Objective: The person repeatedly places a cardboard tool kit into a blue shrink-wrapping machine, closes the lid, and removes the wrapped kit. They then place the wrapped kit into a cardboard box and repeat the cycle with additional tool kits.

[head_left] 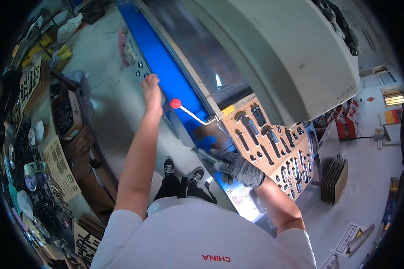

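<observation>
My bare left hand is at the machine's button panel, its fingers curled in beside the round buttons. Nothing shows in its grasp. My right hand, in a grey knitted glove, is closed around a narrow grey handheld tool that points left. The tool's exact kind is unclear. Just beyond that hand, a tan board carries rows of dark metal hardware pieces. Between my hands, a bent metal lever with a red ball knob rises by the machine's blue edge.
A large beige hood overhangs the machine bed. At left, a cluttered table holds boards, dishes and dark parts. Thin brown sheets stand on edge at right, with red items behind them. My shoes are on the pale floor.
</observation>
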A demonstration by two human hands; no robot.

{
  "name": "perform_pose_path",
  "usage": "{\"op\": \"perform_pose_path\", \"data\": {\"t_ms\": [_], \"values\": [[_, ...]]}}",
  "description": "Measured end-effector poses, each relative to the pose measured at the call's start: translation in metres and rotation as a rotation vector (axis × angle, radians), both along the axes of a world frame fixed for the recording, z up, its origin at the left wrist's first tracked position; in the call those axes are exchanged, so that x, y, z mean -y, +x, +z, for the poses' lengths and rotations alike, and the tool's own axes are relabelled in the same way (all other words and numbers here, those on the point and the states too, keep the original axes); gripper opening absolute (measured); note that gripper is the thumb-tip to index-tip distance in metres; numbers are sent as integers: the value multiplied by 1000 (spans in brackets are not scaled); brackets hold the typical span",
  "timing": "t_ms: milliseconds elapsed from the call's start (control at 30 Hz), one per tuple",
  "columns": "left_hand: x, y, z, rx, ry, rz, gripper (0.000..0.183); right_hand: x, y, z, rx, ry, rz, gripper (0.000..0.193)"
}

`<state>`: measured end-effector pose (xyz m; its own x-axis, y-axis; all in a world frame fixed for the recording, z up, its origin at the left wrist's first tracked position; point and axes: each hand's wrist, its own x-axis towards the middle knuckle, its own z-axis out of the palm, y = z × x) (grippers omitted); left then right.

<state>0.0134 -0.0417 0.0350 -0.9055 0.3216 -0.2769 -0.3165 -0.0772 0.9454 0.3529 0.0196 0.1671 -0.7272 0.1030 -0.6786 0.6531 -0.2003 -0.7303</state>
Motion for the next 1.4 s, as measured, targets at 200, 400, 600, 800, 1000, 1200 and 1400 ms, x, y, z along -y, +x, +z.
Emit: {"op": "perform_pose_path", "data": {"t_ms": [200,400,600,800,1000,1200,1400], "values": [[-19,-78,-118,-55,-202,-14,39,-24,83,-47,-78,1207,-410,38],[7,-95,-111,-87,-139,-160,21,-20,108,-55,160,1610,-86,32],[104,-21,-48,-135,-279,-80,51,14,-29,-93,-608,1314,138,22],[390,65,-35,-125,-598,594,33,141,-192,-113,-929,789,535,19],[689,242,-19,31,-873,1838,30,350,-284,-118,-1122,335,903,15],[777,368,-112,421,-553,2300,41,640,-332,-147,-1071,122,1309,21],[772,354,-154,431,-280,2350,39,903,-336,-218,-1215,238,1477,28]]}}
